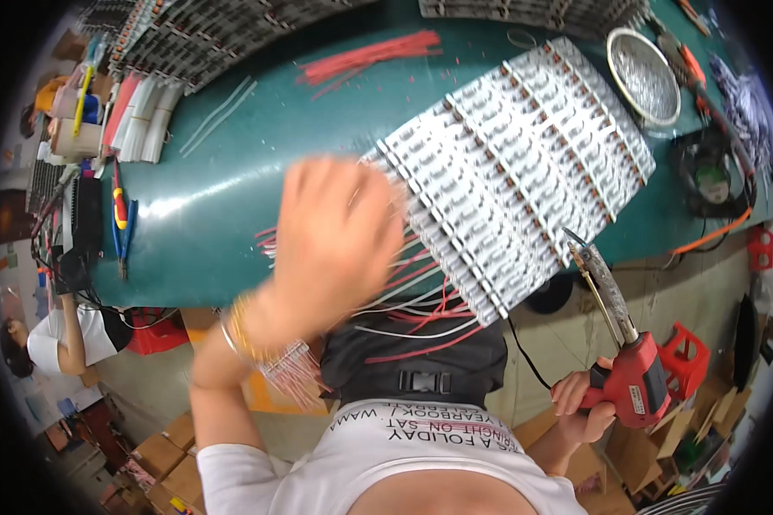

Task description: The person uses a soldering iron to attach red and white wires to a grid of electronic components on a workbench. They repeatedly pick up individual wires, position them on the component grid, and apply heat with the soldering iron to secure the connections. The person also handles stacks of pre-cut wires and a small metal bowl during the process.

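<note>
Right hand (587,406) grips a red soldering gun (637,384) beside the panel (524,176) on the green table (210,270); left hand (339,232) blurs by the panel's left corner, grip unclear. Wires (416,279) along its near edge seem attached; soldering perhaps unfinished.

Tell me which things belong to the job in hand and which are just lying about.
Seemingly in use: red soldering gun, held in the right hand; grid-like panel; red and white wires along its edge, near the blurred left hand.

Apparently lying about: blue-handled tool; red stool; cardboard boxes.
</note>
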### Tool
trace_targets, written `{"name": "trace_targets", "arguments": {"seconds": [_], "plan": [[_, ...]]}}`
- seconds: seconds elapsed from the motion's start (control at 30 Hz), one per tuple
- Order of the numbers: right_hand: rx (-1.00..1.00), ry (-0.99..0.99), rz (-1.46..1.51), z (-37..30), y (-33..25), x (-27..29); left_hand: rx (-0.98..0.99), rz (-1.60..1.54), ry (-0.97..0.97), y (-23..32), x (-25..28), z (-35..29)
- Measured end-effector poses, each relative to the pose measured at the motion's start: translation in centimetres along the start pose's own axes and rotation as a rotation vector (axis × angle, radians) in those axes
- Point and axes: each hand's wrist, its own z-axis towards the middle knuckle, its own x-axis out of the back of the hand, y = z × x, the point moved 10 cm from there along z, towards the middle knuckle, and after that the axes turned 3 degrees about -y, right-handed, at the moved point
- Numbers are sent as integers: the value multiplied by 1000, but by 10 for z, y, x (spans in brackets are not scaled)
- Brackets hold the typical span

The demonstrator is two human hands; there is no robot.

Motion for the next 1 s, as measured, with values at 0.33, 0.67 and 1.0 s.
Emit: {"name": "trace_targets", "arguments": {"seconds": [0.33, 0.67, 1.0], "plan": [[-21, 24, 27, 48, 5, -12, 133, 47, -481, -121, -93, 113], [11, -26, -25, 70, 9, -26, 218, -133, -166, -142, -55, 91], [3, -73, 13, 77, 8, -35, -196, 402, -414, -84, -7, 100]]}}
